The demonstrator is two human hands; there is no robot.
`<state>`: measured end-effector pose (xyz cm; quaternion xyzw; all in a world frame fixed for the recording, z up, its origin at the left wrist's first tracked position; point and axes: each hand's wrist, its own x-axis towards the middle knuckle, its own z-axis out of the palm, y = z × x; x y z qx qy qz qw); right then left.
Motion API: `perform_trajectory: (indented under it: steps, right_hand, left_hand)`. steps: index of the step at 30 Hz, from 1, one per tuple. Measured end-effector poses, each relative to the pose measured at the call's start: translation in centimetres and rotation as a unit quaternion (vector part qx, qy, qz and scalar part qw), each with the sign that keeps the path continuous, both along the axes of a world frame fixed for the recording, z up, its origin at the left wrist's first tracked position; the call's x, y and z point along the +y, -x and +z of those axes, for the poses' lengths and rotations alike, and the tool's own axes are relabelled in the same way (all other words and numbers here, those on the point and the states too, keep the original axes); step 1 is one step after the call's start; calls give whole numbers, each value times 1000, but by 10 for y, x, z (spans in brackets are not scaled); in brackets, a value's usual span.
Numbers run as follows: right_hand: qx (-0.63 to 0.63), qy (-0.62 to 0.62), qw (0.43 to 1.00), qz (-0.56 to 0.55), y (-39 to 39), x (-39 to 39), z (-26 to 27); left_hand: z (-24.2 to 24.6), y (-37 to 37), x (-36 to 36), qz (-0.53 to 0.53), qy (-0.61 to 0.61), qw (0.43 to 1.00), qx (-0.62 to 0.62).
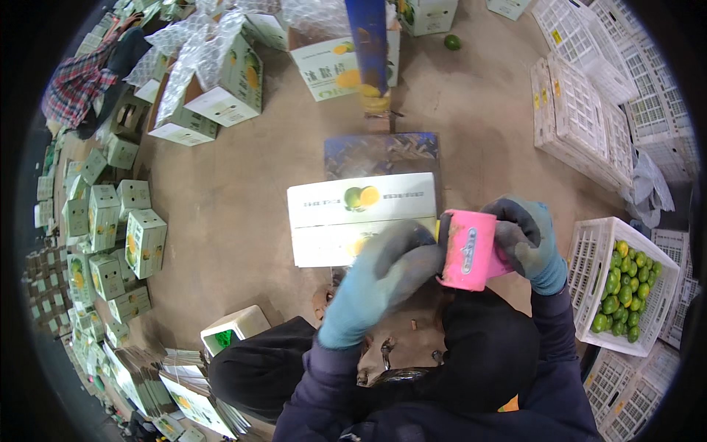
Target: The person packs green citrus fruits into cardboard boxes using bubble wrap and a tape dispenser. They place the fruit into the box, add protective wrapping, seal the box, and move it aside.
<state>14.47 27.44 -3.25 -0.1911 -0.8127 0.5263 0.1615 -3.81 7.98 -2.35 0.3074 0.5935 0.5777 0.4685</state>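
A pink hand-held tape dispenser [469, 250] is in front of me, above the floor. My gloved right hand [522, 240] grips its handle side. The fingers of my gloved left hand [389, 273] are curled against the dispenser's dark front edge. That hand is blurred, and whether it pinches the tape end is unclear. Below the hands sits a white carton [317, 243] printed with citrus fruit, its top flaps folded together along a middle seam. My left hand and the dispenser cover its near right corner.
A blue post [369, 44] and blue metal plate [381, 152] stand beyond the carton. On the right is a white crate [588, 276] of green citrus fruit [624, 293]. Open cartons with bubble wrap [193, 55] are far left; flattened cartons [193, 392] lie near left. A person [83, 83] bends at upper left.
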Motion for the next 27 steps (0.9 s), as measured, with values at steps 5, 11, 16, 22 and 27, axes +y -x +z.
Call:
perform_trajectory:
  steps: [5, 11, 16, 22, 27]
  right_hand:
    - [-59, 37, 997, 17, 23, -9, 15]
    - [-130, -89, 987, -9, 5, 35, 6]
    - [-247, -152, 957, -6, -34, 65, -108]
    - [-252, -104, 960, 59, -14, 57, -199]
    - [-294, -232, 921, 110, 7, 67, -188]
  left_hand:
    - [-6, 15, -9, 32, -13, 999, -14]
    - [-42, 137, -101, 243, 61, 962, 105]
    - [-195, 195, -150, 205, 209, 949, 114]
    - [-286, 132, -118, 247, 64, 946, -198]
    - [-334, 127, -127, 306, 29, 894, -325]
